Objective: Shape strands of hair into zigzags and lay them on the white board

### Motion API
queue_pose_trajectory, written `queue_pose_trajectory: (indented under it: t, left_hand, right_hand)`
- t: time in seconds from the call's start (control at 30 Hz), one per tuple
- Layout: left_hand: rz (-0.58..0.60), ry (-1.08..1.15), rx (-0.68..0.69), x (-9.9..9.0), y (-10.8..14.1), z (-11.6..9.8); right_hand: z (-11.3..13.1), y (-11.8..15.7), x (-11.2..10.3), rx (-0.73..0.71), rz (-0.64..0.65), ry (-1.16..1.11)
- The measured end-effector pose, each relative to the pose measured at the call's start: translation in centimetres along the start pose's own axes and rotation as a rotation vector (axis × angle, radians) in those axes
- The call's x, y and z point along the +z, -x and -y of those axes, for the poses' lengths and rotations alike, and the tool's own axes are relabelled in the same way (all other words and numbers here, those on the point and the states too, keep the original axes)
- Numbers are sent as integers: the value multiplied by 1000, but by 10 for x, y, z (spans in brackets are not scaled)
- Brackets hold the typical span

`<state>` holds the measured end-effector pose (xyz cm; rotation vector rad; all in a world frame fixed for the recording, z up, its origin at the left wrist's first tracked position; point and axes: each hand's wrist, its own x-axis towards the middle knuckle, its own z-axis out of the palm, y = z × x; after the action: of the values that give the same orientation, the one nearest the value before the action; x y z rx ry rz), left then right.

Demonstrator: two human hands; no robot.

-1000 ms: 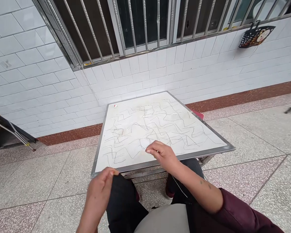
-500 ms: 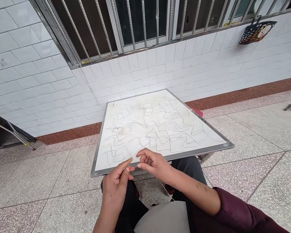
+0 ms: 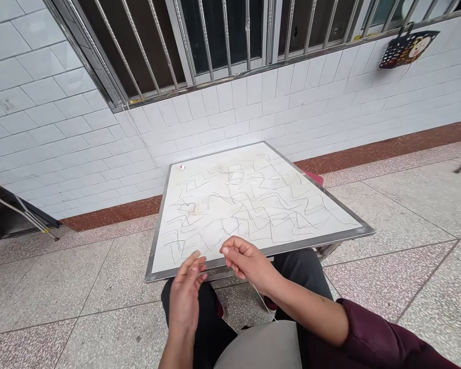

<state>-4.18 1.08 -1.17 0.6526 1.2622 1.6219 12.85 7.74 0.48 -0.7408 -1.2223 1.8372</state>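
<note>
My right hand is closed in a pinch, thumb against the index finger, just above the near edge of a white board with a grey metal rim. From beneath it a thin pale thread runs down to my lap. To its left, apart from it, my left hand is raised with bent fingers. Motion smears its fingertips, so whether anything thin lies between them is unclear. Many fine dark strands or lines zigzag across the board; I cannot tell which.
A small white and red object lies at the board's far left corner. Behind stands a white tiled wall with a barred window, and a patterned basket hangs at right. Grey fabric covers my lap.
My right hand has closed from a loose curl into a pinch. My left fingers have loosened from their pinch, and the hands have drawn slightly apart.
</note>
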Motion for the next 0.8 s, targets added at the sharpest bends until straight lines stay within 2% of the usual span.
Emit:
queue_pose_trajectory:
  t: [0.1,0.17,0.3,0.43,0.53,0.8]
  left_hand:
    - [149,-53,6,18,4,17]
    - [158,-63,34,28,8,20]
    - [97,-45,59,36,10,16]
    - [-34,40,39,32,7,8]
    - [-116,89,47,27,5,3]
    - [-89,15,64,24,7,4]
  right_hand:
    - [-8,0,6,44,59,-6]
    - [-14,0,10,63,85,14]
    - [-23,0,12,91,121,75]
    - [-23,5,11,56,218,198]
    - [-23,9,11,46,245,315]
    - [-26,10,12,29,248,326]
